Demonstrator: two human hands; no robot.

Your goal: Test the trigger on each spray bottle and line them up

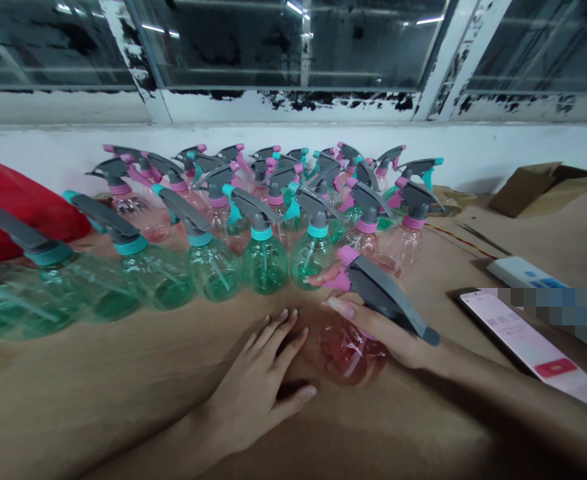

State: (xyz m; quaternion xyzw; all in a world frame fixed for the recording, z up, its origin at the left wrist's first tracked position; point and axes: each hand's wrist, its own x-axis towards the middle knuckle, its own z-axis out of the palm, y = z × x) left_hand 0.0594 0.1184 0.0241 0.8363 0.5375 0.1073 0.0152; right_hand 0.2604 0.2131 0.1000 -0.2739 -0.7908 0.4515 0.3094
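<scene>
A pink spray bottle point(351, 350) with a grey and pink trigger head stands tilted on the brown tabletop point(138, 393). My right hand point(373, 327) is closed around its neck, just under the trigger head. To the left of that bottle, my left hand point(263, 380) lies on the tabletop with its fingers stretched out, holding nothing. Just beyond my hands runs a row of spray bottles, among them a green spray bottle point(266, 263) with a turquoise collar and a pink spray bottle point(408, 243).
More pink and green spray bottles crowd toward the white wall point(273, 110). A phone point(533, 347) lies at the right, near a white power strip point(523, 272). Behind them sits an open cardboard box point(528, 190). Red plastic point(18, 207) is at the far left.
</scene>
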